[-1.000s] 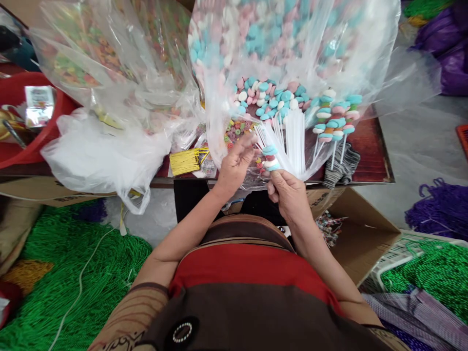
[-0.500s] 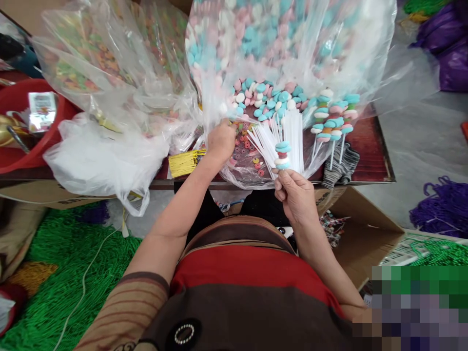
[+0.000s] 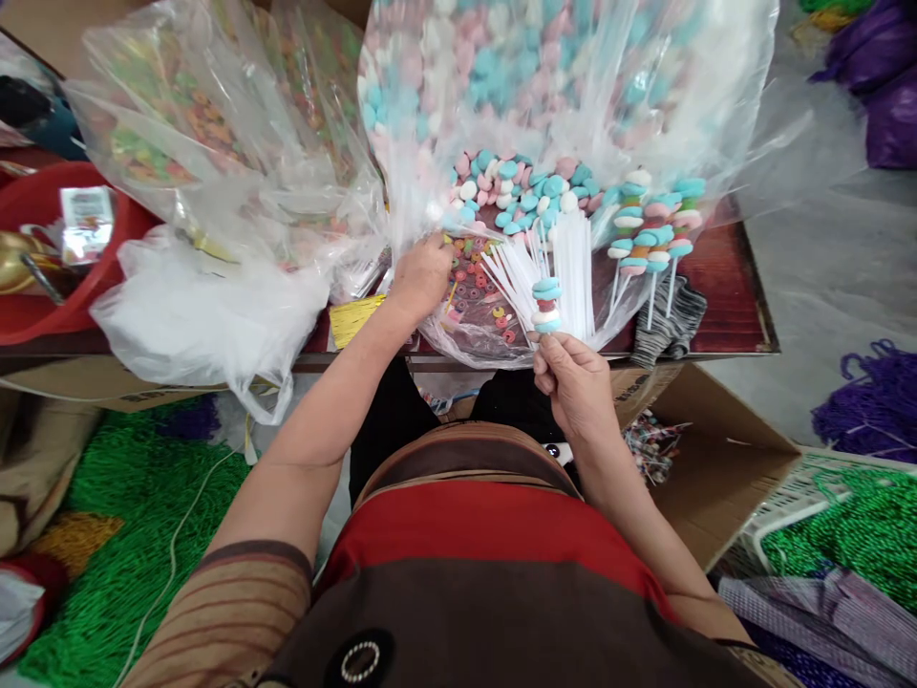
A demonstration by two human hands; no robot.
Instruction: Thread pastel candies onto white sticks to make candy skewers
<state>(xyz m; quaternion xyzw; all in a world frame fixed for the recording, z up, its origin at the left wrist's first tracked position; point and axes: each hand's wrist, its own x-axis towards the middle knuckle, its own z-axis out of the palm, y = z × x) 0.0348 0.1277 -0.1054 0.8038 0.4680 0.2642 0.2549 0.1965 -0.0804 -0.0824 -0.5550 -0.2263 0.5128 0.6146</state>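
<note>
My right hand (image 3: 577,377) pinches the lower end of a candy skewer (image 3: 546,304), held upright with blue, white and reddish pieces threaded on it. Near the left side of the gummy rings (image 3: 477,277), my left hand (image 3: 422,274) is closed with its fingertips curled; what they hold, if anything, is hidden. Behind the rings spread blue, pink and white marshmallow-like candies (image 3: 516,191) at the mouth of a big clear bag. A bundle of white sticks (image 3: 574,277) lies just behind the skewer. Finished-looking candy skewers (image 3: 651,234) rest together to the right.
A white plastic bag (image 3: 215,315) and yellow twist ties (image 3: 356,318) lie on the table's left side. Further left stands a red basin (image 3: 93,291). Grey gloves (image 3: 670,320) lie near the right edge. An open cardboard box (image 3: 731,459) stands below, by a white crate (image 3: 756,521).
My left hand has moved slightly left, its fingers still curled by the gummy rings. My right hand and the candy skewer have shifted only a little.
</note>
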